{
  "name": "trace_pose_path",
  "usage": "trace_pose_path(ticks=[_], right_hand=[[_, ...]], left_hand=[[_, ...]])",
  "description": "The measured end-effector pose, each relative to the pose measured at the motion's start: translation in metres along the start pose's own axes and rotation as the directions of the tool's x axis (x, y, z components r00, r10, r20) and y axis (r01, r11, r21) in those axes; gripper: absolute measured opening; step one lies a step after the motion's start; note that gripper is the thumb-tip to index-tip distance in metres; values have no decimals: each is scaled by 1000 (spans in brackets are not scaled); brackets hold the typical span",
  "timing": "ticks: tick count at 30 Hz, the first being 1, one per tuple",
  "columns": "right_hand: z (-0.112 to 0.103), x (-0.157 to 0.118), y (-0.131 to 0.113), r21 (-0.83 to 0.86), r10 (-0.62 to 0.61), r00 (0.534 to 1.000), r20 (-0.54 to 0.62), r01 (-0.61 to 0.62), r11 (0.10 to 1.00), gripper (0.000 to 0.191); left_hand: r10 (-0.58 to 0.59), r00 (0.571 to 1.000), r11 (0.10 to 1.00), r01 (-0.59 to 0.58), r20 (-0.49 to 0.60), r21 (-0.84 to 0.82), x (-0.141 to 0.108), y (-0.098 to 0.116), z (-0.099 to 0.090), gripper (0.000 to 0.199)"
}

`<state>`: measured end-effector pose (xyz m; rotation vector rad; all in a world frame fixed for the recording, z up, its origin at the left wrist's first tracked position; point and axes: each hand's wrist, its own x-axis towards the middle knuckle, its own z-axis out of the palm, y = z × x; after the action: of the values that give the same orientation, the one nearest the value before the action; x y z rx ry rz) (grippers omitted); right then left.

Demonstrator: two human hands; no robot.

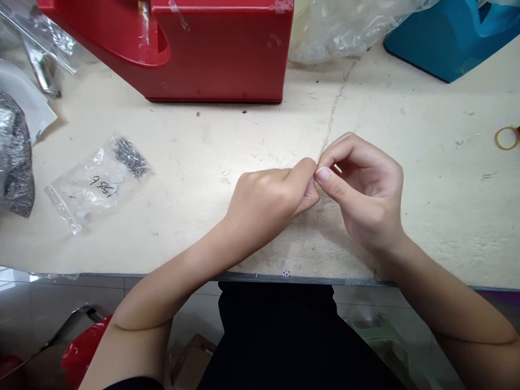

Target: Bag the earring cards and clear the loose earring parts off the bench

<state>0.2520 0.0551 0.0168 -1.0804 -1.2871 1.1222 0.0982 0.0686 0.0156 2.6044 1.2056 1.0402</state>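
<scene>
My left hand and my right hand meet above the middle of the cream work table. Their thumbs and fingertips pinch together close to the table top. Anything held between them is too small or too hidden to make out. Left of my left hand lies a clear plastic bag with a handwritten number on it and small metal parts gathered in one corner. Two tiny dark metal bits rest on the table beyond my hands.
A large red plastic housing stands at the back. Behind it to the right are crumpled clear plastic and a teal object. A grey bag of metal parts lies far left, and a thin rubber band lies far right.
</scene>
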Motion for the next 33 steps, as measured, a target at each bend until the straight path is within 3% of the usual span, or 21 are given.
trace_pose_path(ticks=[11, 19, 26, 33], right_hand=[[1, -1, 3, 83, 27, 998, 52, -32, 996, 17], [-4, -2, -2, 193, 32, 991, 132, -58, 979, 10], [-4, -5, -1, 261, 20, 988, 154, -60, 964, 7], [-4, -5, -3, 260, 54, 987, 153, -93, 961, 11]], left_hand=[[11, 999, 1000, -10, -40, 14, -1, 0, 2, 25], [-108, 993, 968, 97, -36, -233, -2, 5, 1, 23], [-213, 960, 832, 276, 181, -481, 2, 10, -8, 25], [-250, 920, 677, 389, 302, -626, 7, 12, -13, 29]])
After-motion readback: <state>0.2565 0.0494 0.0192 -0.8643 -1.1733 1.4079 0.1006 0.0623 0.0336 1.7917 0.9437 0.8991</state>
